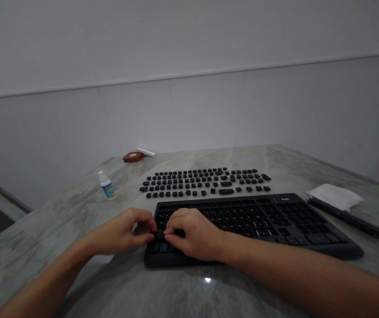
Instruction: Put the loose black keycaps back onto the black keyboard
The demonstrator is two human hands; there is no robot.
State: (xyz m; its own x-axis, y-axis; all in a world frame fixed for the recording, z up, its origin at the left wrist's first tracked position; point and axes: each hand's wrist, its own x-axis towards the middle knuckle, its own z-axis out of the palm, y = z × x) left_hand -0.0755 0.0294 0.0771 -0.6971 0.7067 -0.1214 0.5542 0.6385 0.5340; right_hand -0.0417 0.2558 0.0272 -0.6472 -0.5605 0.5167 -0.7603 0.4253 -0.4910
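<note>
A black keyboard lies on the table, with most of its key sockets bare and a few keys in place at its lower left and lower right. Over its left end, my left hand and my right hand face each other with thumb and forefinger bent in. Between their fingertips sits a wide black keycap, pinched from both sides. Whether it is seated in the keyboard or just above it, I cannot tell. Behind the keyboard, loose black keycaps lie laid out in rows.
On the grey marbled table, a small white spray bottle stands at left. A brown case and a white strip lie near the wall. At right are a white cloth or tissue and a long black object.
</note>
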